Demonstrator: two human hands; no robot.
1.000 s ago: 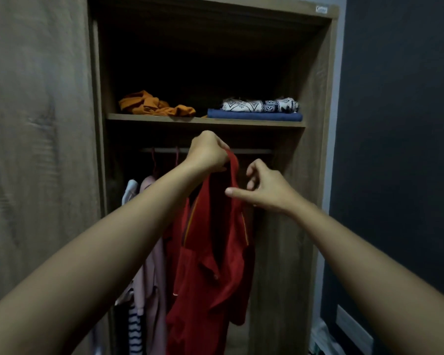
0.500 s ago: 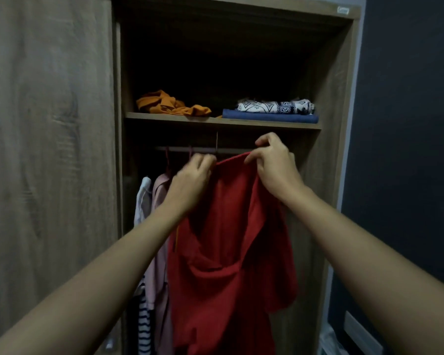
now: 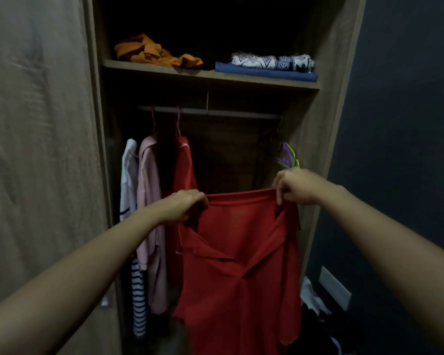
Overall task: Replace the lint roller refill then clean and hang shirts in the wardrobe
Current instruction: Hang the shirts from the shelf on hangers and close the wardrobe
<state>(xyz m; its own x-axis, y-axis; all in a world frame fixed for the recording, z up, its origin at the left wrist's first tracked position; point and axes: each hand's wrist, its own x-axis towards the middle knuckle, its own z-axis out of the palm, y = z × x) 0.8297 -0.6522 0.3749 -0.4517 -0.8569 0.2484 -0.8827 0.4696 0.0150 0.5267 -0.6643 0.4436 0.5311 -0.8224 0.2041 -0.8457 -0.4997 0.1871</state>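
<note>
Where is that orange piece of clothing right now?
In the head view, the crumpled orange garment lies at the left end of the wardrobe shelf, left of the folded blue cloth and above the hanging rail.

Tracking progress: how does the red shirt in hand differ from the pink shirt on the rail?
The held red shirt is off the rail, its top edge gripped by left hand and right hand; the pink shirt hangs from a hanger. The held red shirt is spread wide; the pink shirt hangs narrow. Both hang loose.
</note>
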